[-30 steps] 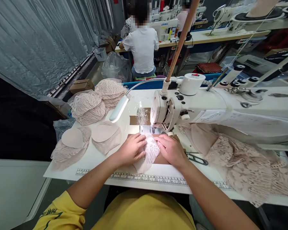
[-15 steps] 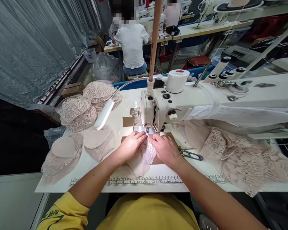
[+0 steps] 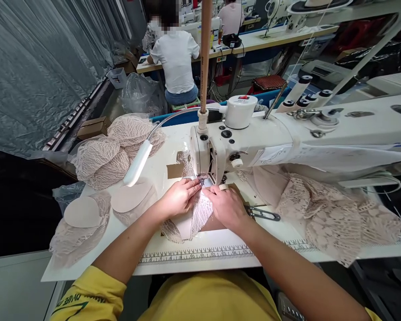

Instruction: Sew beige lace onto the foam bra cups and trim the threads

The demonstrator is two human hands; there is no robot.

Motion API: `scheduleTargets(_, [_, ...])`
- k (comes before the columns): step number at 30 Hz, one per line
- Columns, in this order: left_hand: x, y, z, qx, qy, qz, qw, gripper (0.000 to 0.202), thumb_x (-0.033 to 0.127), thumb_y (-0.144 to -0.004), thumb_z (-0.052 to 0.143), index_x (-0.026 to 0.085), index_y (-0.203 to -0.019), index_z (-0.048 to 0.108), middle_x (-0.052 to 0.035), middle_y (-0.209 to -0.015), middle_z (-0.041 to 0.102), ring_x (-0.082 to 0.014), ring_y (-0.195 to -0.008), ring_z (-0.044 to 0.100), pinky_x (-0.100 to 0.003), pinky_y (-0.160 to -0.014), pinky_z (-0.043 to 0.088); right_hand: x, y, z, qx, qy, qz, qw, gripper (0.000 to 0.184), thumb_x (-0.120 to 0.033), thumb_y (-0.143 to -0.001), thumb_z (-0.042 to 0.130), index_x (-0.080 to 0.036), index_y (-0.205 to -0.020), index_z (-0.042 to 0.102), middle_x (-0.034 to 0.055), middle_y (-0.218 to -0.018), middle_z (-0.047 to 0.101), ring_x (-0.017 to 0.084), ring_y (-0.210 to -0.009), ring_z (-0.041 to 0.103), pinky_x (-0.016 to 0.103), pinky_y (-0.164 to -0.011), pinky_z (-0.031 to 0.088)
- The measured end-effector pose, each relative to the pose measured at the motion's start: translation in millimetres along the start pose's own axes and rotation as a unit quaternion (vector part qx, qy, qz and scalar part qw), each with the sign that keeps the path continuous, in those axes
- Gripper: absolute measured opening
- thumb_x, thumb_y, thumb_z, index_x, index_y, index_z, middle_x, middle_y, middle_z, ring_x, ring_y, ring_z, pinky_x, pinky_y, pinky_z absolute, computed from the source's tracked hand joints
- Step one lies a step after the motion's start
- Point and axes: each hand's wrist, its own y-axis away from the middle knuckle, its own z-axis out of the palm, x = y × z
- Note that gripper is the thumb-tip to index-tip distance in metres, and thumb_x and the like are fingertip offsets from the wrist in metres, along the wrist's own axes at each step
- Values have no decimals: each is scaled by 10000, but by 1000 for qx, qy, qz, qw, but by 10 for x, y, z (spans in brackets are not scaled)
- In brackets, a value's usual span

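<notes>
At sewing mach. [image 3: 277, 133], L/R fingers [image 3: 191, 187] on lace [image 3: 202, 214]

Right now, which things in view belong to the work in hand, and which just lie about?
In use:
Lace piece, touched by left hand and right hand
Sewing machine
Lamp
Lace stacks, probably

Seemingly just lying about:
Cardboard box
Clear plastic bag

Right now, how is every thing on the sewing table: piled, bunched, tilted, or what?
Left hand: fingers resting on the lace piece
Right hand: fingers on the same piece
Lace piece: spread out, partly covered
Left-side lace pieces: piled
Right-side lace pieces: bunched
Lamp: tilted
Sewing machine: running or stopped, can't tell
</notes>
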Motion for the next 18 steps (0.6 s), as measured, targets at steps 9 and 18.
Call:
scheduleTargets(9, [192, 179, -96, 3, 3, -31, 1000, 328, 120, -875, 428, 134, -1146, 614, -133, -1268, 574, -259, -1139, 520, -408, -914, 475, 157, 59, -10, 36, -99, -13, 994, 410, -74, -882, 376, -221, -1144, 654, 48, -904, 648, 176, -798, 550, 279, -672, 350])
scheduleTargets(18, [433, 268, 12, 32, 22, -90, 995, 229, 171, -903, 420, 151, -749, 588, -73, -779, 599, -187, -732, 515, -318, -662, 403, 194, 160, -212, -44, -156, -3, 987, 346, -117, -897, 379, -207, -1058, 672, 59, -981, 656, 181, -863, 598, 267, -707, 439])
